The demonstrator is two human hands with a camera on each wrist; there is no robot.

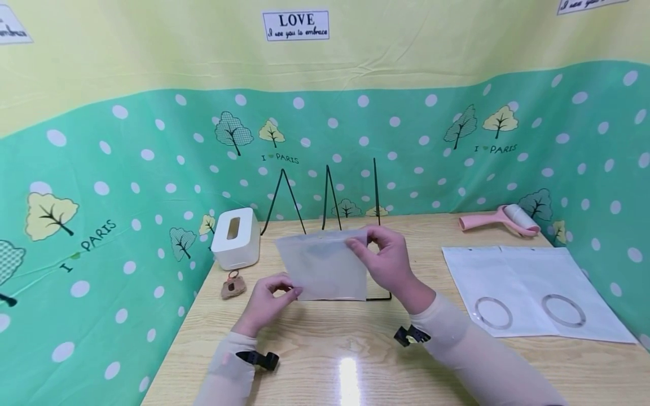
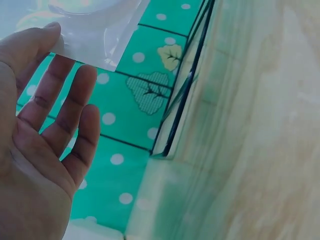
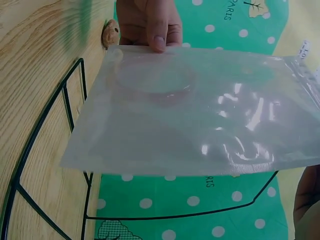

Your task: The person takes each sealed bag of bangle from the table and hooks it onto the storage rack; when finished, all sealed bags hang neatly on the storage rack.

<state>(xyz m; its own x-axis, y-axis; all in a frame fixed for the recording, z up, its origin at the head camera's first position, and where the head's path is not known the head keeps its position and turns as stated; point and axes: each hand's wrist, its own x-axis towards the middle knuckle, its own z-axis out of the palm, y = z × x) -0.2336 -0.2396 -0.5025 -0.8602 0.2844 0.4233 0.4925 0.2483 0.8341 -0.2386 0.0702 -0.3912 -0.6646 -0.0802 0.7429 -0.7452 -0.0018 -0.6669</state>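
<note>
A translucent plastic bag [image 1: 330,268] is held up above the table by both hands, tilted, in the head view. My left hand [image 1: 268,299] pinches its lower left corner between thumb and index finger; the remaining fingers spread loosely in the left wrist view. At the upper right corner, my right hand [image 1: 391,259] grips the bag with the thumb on its near face. A faint ring shape shows through the bag [image 3: 200,115] in the right wrist view. Behind it stands a black wire rack [image 1: 377,192], partly hidden by the bag.
On the left are a white tissue box [image 1: 241,254] and a brown keychain [image 1: 233,287]. A pink lint roller [image 1: 500,217] lies at the back right. Nearer, white sheets [image 1: 528,282] with two ring shapes lie flat. A dotted green curtain [image 1: 152,225] surrounds the wooden table [image 1: 304,361].
</note>
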